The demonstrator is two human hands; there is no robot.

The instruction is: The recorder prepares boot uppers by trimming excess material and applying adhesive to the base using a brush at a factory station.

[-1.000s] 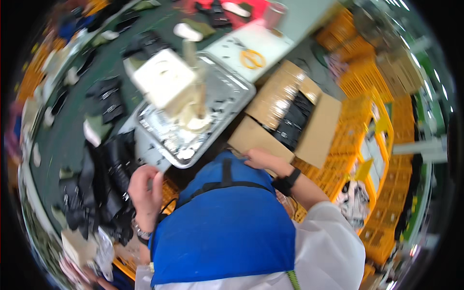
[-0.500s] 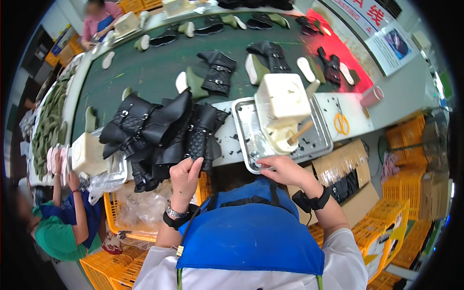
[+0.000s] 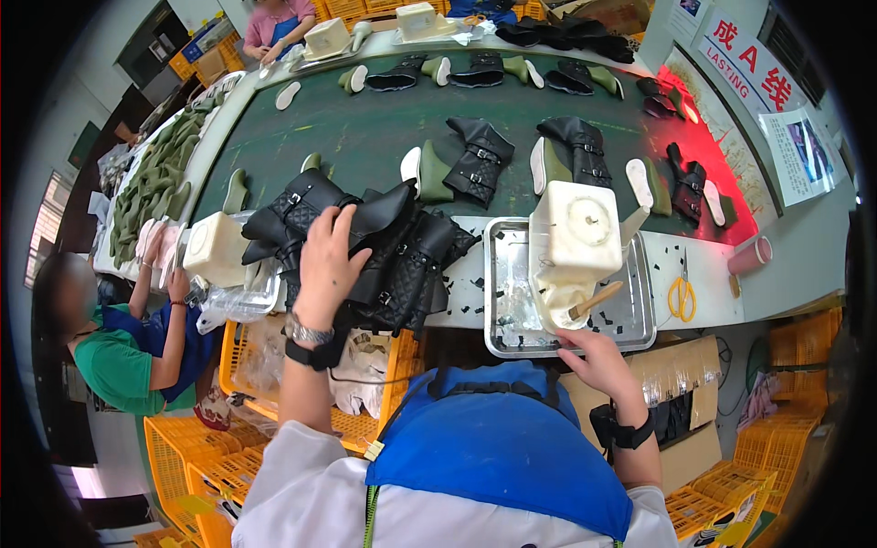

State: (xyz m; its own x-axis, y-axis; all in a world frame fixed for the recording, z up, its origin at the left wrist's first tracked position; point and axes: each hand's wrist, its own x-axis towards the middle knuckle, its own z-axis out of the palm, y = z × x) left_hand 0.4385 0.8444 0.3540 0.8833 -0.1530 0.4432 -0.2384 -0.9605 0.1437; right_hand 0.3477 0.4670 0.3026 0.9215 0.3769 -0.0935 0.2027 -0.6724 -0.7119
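A heap of black quilted boot uppers [image 3: 402, 256] with buckled straps lies at the near edge of the table. My left hand [image 3: 327, 265] reaches over this heap, fingers stretched and spread; whether it touches the leather I cannot tell. Just past the front rim of a metal tray [image 3: 507, 342] is my right hand [image 3: 598, 367], its fingers apart and nothing visible in them. A cream-white plastic container [image 3: 577, 228] stands in the tray among small black scraps. A brush with a wooden handle [image 3: 598, 300] rests at its low open spout.
Yellow-handled scissors [image 3: 681, 298] lie right of the tray, near a pink cup [image 3: 751, 256]. Across the green belt [image 3: 365, 128] stand black boot uppers and green lasts with white soles. A co-worker in green [image 3: 128, 365] works at left. Orange crates [image 3: 219, 466] and a cardboard box [image 3: 685, 374] sit below.
My left hand has opened from a closed fist and moved forward over the boot uppers. My right hand's fingers have spread near the tray rim. The view has shifted leftward and tilted.
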